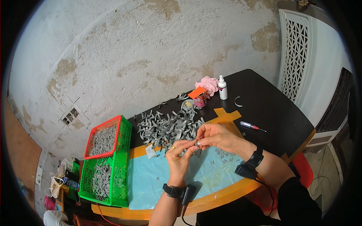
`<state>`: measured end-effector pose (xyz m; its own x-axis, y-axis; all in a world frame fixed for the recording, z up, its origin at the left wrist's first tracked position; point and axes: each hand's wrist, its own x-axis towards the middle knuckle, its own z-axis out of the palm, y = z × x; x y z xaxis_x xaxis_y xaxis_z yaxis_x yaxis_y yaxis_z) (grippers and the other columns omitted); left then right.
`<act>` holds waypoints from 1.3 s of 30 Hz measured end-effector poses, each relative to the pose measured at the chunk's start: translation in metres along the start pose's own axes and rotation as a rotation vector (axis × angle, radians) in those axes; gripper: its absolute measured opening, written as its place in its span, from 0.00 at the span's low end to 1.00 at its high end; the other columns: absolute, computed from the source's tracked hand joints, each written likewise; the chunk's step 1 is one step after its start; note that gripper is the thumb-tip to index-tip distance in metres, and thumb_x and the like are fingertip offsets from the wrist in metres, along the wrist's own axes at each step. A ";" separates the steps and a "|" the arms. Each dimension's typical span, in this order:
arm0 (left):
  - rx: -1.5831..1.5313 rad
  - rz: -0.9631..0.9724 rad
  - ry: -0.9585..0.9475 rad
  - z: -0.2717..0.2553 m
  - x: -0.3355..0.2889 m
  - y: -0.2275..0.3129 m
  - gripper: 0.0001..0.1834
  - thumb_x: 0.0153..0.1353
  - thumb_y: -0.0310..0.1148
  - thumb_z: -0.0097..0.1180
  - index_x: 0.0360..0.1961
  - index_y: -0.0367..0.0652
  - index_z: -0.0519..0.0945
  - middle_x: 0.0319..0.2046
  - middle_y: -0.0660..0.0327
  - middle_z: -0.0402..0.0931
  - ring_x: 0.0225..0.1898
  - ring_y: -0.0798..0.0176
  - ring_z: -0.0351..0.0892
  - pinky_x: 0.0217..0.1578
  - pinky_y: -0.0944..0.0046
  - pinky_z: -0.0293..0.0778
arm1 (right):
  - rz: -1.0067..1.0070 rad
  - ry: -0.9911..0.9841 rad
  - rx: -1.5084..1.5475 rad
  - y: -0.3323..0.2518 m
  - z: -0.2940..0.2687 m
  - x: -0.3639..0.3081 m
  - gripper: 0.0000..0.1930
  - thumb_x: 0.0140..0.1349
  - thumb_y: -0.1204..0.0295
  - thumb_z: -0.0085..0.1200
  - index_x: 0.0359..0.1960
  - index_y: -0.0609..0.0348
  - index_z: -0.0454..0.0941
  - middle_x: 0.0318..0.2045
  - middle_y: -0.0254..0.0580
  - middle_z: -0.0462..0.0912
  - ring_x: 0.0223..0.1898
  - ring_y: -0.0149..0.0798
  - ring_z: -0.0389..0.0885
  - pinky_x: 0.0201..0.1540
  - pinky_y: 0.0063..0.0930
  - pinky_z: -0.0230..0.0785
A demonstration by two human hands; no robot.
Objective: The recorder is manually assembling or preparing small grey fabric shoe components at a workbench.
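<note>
My left hand and my right hand meet above a light blue mat on a dark table. Together their fingertips pinch a small grey piece. Just behind them lies a big heap of grey curved strips. Small grey clips are scattered on the mat under my right wrist. Both wrists wear black bands with a small black unit.
A green basket with a red tray of grey parts stands at the left. At the back are a pink cloth, a white bottle and a small jar. A red-handled screwdriver lies right. A white lattice unit stands far right.
</note>
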<state>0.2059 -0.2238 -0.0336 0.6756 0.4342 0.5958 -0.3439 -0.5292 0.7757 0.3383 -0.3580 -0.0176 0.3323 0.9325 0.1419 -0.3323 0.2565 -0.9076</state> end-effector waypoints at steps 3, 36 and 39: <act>-0.035 0.008 0.004 0.002 -0.001 -0.005 0.12 0.46 0.19 0.67 0.35 0.39 0.86 0.31 0.59 0.81 0.35 0.65 0.78 0.38 0.68 0.74 | 0.011 -0.005 -0.007 0.002 0.000 0.000 0.11 0.58 0.76 0.57 0.40 0.62 0.71 0.33 0.37 0.79 0.34 0.28 0.78 0.38 0.20 0.72; -0.316 -0.148 -0.088 -0.002 -0.002 -0.011 0.10 0.52 0.19 0.64 0.37 0.37 0.84 0.32 0.61 0.79 0.35 0.68 0.76 0.39 0.71 0.72 | -0.027 0.012 -0.024 0.002 0.003 0.001 0.10 0.58 0.79 0.57 0.39 0.62 0.70 0.33 0.39 0.79 0.33 0.28 0.78 0.37 0.20 0.72; -0.298 -0.124 -0.118 -0.003 -0.001 -0.008 0.11 0.51 0.15 0.62 0.37 0.34 0.83 0.35 0.59 0.78 0.36 0.68 0.77 0.39 0.71 0.75 | -0.029 0.001 0.026 0.005 0.003 0.000 0.11 0.57 0.80 0.56 0.40 0.61 0.69 0.33 0.39 0.78 0.33 0.27 0.78 0.37 0.20 0.71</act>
<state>0.2060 -0.2179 -0.0403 0.7894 0.3852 0.4780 -0.4176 -0.2338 0.8780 0.3340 -0.3558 -0.0208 0.3432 0.9243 0.1670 -0.3455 0.2896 -0.8926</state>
